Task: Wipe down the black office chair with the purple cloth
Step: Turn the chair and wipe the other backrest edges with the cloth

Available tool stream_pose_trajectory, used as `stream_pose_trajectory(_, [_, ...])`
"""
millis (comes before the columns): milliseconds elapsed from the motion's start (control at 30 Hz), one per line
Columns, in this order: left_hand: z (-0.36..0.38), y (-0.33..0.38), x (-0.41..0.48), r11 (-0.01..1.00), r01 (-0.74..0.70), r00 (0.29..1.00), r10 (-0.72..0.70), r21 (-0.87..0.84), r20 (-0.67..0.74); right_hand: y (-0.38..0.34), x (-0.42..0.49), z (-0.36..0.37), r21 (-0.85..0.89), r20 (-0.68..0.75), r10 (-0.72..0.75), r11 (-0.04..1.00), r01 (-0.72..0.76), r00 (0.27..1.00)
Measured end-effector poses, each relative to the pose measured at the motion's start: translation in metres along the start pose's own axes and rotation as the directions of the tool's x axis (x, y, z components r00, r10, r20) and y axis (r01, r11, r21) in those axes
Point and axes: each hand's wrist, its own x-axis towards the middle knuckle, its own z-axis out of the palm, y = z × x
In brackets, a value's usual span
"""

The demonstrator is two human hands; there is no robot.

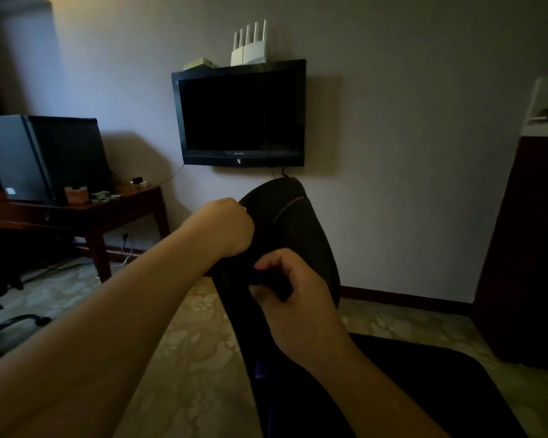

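The black office chair stands in front of me, its backrest rising at centre and its seat dark at lower right. My left hand is closed on the left edge of the backrest near the top. My right hand sits lower on the backrest's front, fingers curled around a dark bundle that looks like the purple cloth. A strip of purple hangs below that hand along the backrest. The room is dim, so the cloth is hard to make out.
A black TV hangs on the wall behind the chair, routers on top. At left stand a wooden desk with a monitor and another chair's base. A dark cabinet stands at right. Patterned carpet covers the floor.
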Motion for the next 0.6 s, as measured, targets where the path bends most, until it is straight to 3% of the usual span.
stream_pose_trajectory(167, [-0.039,0.026,0.013,0.999,0.030,0.949,-0.042,0.046,0.311,0.005,0.014,-0.015,-0.147,-0.082,-0.004,0.989,-0.008,0.997])
stream_pose_trajectory(400, [-0.009,0.049,0.075,0.976,-0.114,0.962,0.062,0.186,0.266,0.006,-0.003,0.005,-0.364,-0.057,-0.063,0.930,0.038,0.996])
stream_pose_trajectory(600, [-0.001,0.038,0.080,0.943,-0.194,0.938,0.097,0.272,0.333,0.011,0.004,0.011,-0.375,-0.097,-0.122,0.924,0.078,0.988])
